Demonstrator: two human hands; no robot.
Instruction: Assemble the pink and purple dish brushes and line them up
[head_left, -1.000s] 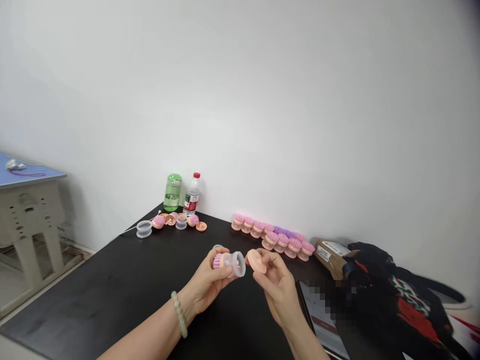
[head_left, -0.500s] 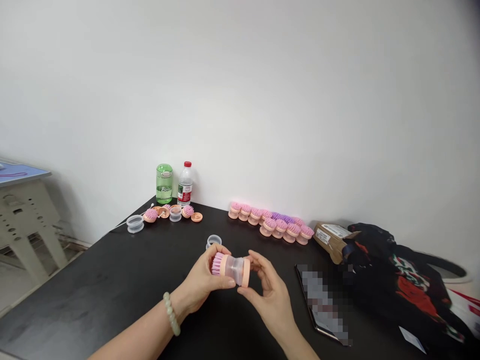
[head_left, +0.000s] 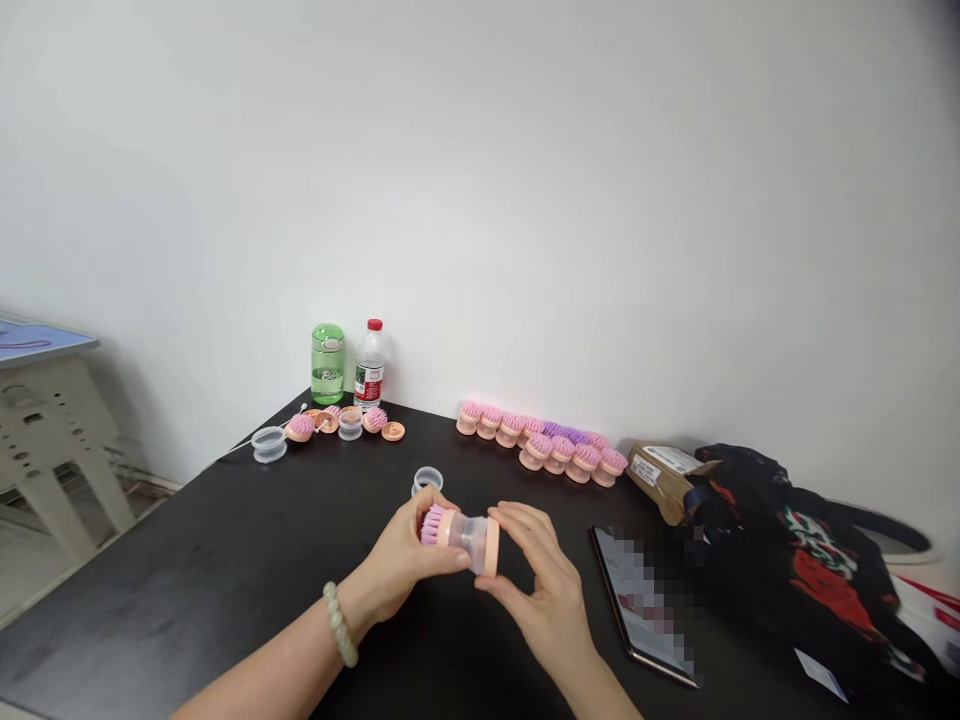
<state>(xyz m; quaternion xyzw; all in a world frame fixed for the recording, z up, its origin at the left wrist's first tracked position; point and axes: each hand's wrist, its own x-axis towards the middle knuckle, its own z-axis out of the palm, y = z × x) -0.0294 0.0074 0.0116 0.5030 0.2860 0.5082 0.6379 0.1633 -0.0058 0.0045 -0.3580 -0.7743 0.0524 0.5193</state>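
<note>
Between my two hands, above the black table, lies a round brush (head_left: 469, 538) on its side, with pink bristles, a clear waisted middle and a peach base. My left hand (head_left: 409, 550) is closed around its bristle end, thumb along the clear part. The fingertips and thumb of my right hand (head_left: 544, 580) pinch the rim of the peach base. Just behind my left hand, a clear plastic ring-shaped piece (head_left: 427, 480) stands on the table, partly hidden by the fingers.
Finished-looking pink and purple brushes (head_left: 536, 450) stand in rows by the wall. Loose brush heads (head_left: 300, 429), peach discs (head_left: 393, 431) and clear pieces (head_left: 269, 446) lie at back left, before a green bottle (head_left: 328, 370) and a red-capped bottle (head_left: 369, 372). A phone (head_left: 645, 610), cardboard box (head_left: 664, 480) and black bag (head_left: 795, 560) are right.
My right fingers have settled straighter over the base's rim. The brush stays in both hands, almost in the same place; the view has shifted slightly.
</note>
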